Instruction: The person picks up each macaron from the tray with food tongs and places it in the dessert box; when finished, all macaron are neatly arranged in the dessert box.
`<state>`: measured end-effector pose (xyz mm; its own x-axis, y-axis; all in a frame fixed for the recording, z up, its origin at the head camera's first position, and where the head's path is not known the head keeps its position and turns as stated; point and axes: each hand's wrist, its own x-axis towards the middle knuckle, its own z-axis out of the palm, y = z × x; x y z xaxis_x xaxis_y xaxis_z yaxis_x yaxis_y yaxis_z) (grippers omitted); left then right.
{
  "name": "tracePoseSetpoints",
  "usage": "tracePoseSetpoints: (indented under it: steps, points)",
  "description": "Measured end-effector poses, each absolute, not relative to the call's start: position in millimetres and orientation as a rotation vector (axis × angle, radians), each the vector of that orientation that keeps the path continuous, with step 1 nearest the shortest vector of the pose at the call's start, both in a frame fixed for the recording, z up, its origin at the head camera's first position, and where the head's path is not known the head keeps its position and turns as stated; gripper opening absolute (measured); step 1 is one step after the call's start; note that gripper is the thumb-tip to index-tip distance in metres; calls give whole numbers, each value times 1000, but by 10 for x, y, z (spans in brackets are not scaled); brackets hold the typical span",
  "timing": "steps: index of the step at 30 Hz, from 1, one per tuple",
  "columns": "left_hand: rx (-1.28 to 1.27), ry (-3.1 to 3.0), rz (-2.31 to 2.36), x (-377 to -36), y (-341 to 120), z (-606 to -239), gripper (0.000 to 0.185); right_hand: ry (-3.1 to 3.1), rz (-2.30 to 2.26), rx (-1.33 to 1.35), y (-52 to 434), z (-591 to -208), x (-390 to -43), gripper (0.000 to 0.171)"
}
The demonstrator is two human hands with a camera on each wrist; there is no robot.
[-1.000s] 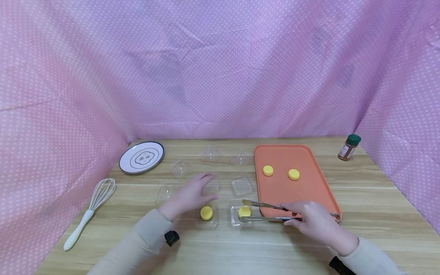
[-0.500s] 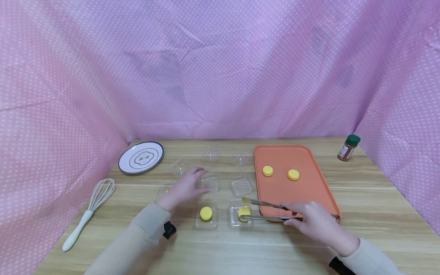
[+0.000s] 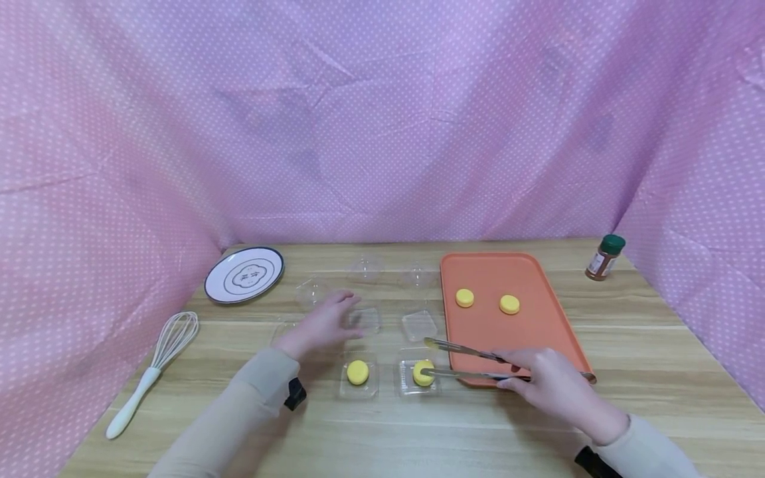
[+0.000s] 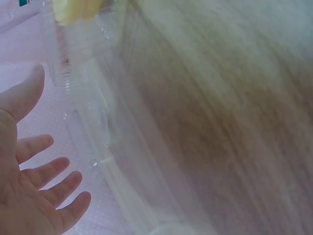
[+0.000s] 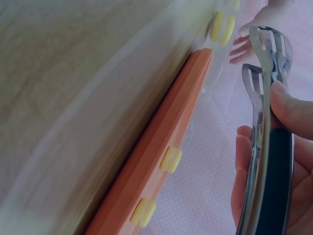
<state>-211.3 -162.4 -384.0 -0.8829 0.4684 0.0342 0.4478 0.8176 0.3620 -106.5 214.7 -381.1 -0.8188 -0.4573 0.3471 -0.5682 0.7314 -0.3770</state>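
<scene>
At the near edge of the orange tray (image 3: 496, 272), I see, through the remote cameras, the person's right hand (image 3: 551, 384) curled round metal tongs (image 3: 472, 352). The prongs stand apart and point left of the tray; one tip overlaps a yellow macaron (image 3: 423, 382) in the head view, though I cannot tell whether they touch. Farther left of the tray, the left hand (image 3: 323, 325) is relaxed, fingers spread, holding nothing, near a clear base (image 3: 367, 320).

That macaron sits in a clear box (image 3: 418, 393) just left of the tray's near end; a second macaron (image 3: 358, 372) sits in the next box (image 3: 358, 396), farther left. Two loose macarons, one (image 3: 464, 298) nearer the tray's left side and another (image 3: 509, 305) to its right, lie on the tray. I judge the work about half done: two boxed, two to go. Faint clear domes (image 3: 367, 267) lie left of the tray's far half.

All this rests on a pale wooden worktop (image 3: 382, 438). Far left of the tray are a white plate (image 3: 221, 279) and a whisk (image 3: 176, 335); right of it, a green-capped jar (image 3: 605, 257). Pink dotted cloth (image 3: 370, 133) hangs behind the tray and along both sides.
</scene>
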Motion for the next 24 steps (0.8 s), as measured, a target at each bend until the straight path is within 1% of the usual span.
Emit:
tracePoseSetpoints:
  steps: [6,15,24]
  points:
    - [724,2909,544,-2144,-1617,-3889,77,-2687,728,781,2190,-3802,-1081,36]
    - [753,2918,517,-2182,-1616,-3921,76,-2768,767,607,2254,-3751,-1093,37]
    - [740,2935,466,-2195,-1575,-3911,73,-2761,765,583,2310,-3754,-1121,40]
